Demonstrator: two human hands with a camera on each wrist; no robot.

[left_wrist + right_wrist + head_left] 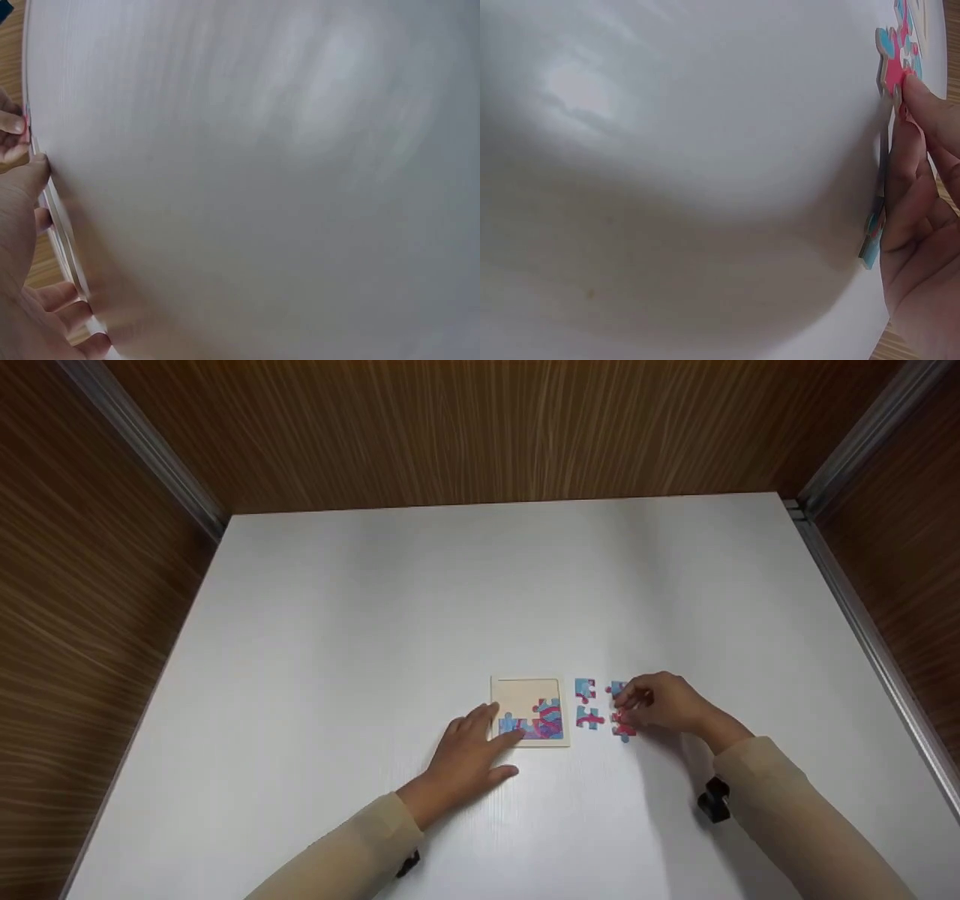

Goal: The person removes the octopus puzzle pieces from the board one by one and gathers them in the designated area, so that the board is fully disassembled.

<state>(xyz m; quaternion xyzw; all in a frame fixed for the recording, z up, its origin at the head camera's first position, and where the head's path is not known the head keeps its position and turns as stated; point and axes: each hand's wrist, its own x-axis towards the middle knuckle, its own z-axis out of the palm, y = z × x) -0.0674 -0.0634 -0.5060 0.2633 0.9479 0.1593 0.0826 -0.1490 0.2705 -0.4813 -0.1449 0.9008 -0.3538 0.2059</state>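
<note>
A square wooden puzzle tray (529, 679) lies on the white table, jigsaw pieces (551, 726) in blue, purple and red filling its bottom row and part of its right side. My left hand (465, 754) rests at the tray's left edge, fingers spread, one fingertip over the lower pieces. To the right of the tray, my right hand (664, 705) pinches a red and blue puzzle piece (892, 64) between thumb and index finger. Beside that hand lies another blue piece (617, 688), partly covered by the fingers. How far the pinched piece is off the table is hard to tell.
Two loose pieces, an upper one (584, 689) and a lower one (589, 718), lie between the tray and my right hand. Brown wood-grain panels (480, 435) border the white table (375, 607) at the back and sides.
</note>
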